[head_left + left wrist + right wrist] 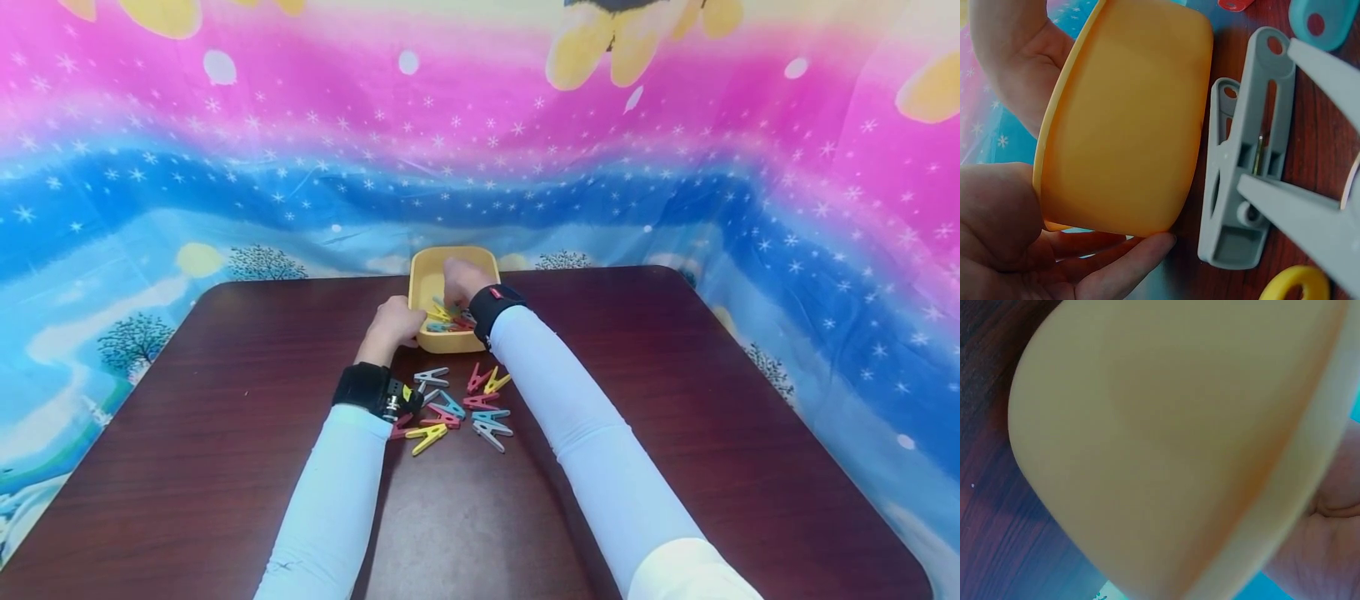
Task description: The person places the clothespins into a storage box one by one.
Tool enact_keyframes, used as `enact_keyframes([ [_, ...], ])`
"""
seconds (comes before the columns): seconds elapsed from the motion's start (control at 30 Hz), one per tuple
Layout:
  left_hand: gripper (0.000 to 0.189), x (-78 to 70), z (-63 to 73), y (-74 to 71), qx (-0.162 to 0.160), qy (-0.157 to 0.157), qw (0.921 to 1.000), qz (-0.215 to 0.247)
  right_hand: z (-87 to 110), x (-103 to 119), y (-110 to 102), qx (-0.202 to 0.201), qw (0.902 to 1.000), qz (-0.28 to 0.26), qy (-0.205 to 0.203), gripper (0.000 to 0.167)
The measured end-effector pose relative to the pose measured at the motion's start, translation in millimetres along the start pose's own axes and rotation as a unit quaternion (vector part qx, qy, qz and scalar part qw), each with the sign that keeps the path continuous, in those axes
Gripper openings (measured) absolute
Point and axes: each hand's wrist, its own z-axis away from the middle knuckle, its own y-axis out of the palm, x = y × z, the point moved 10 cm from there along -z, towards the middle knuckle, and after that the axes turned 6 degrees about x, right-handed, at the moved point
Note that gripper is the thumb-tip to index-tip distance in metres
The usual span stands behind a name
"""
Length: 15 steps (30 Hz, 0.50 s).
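Note:
A yellow plastic box [453,343] stands near the far edge of the table, with several coloured clothespins [441,315] inside. My left hand [397,321] grips the box at its left side; in the left wrist view its fingers [1129,262] lie along the outer wall. Reaching over the right rim, my right hand [463,282] is down inside the box. Its fingertips are hidden, and I cannot tell whether they hold a clothespin. In the right wrist view the box wall [1147,437] covers most of the hand [1329,544].
Several loose clothespins in red, yellow, blue and grey lie in front of the box, among them a yellow one [429,437] and a grey one [1250,156]. The dark wooden table [187,433] ends at a patterned cloth backdrop [337,183].

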Motion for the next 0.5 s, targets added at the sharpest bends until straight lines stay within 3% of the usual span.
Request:
enact_keyframes([
  [0.17,0.042,-1.1,1.6,-0.3,-0.001,0.0,1.0,-0.001,-2.7,-1.4,0.5,-0.002,1.0,0.001,0.001,0.009],
  [0.5,0.044,-0.1,-1.3,-0.3,0.001,-0.002,1.0,-0.01,-7.9,-2.3,2.7,-0.005,0.9997,0.021,-0.015,0.034],
])
